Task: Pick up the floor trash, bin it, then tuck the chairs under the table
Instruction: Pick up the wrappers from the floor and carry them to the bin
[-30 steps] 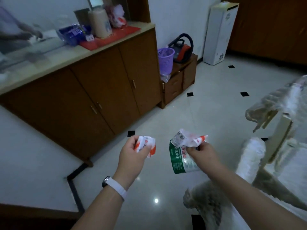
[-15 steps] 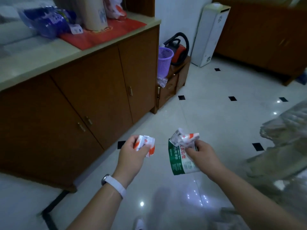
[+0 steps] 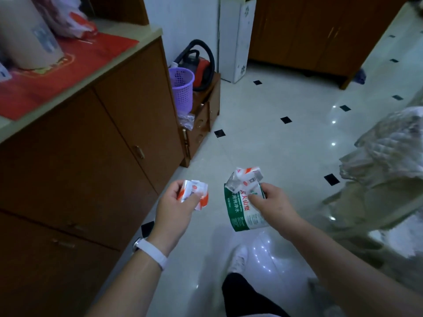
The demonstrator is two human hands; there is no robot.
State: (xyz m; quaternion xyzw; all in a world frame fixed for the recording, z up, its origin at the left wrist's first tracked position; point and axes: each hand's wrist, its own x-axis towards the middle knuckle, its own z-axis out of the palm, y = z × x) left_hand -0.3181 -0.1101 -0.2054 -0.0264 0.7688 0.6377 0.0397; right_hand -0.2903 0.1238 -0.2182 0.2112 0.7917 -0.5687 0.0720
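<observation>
Your left grip (image 3: 176, 208) pinches a crumpled wrapper (image 3: 194, 194). Your right grip (image 3: 273, 208) holds the green label (image 3: 240, 210) by one edge; it may slip before reaching the purple basket (image 3: 182, 88), upper centre.

1. The purple basket (image 3: 182, 88) now looms nearer and larger ahead.
2. A white shoe (image 3: 239, 259) and a dark trouser leg (image 3: 247, 296) have stepped into view at the bottom.
3. The red mat (image 3: 68, 72) on the worktop (image 3: 114, 64) now fills the upper left.
</observation>
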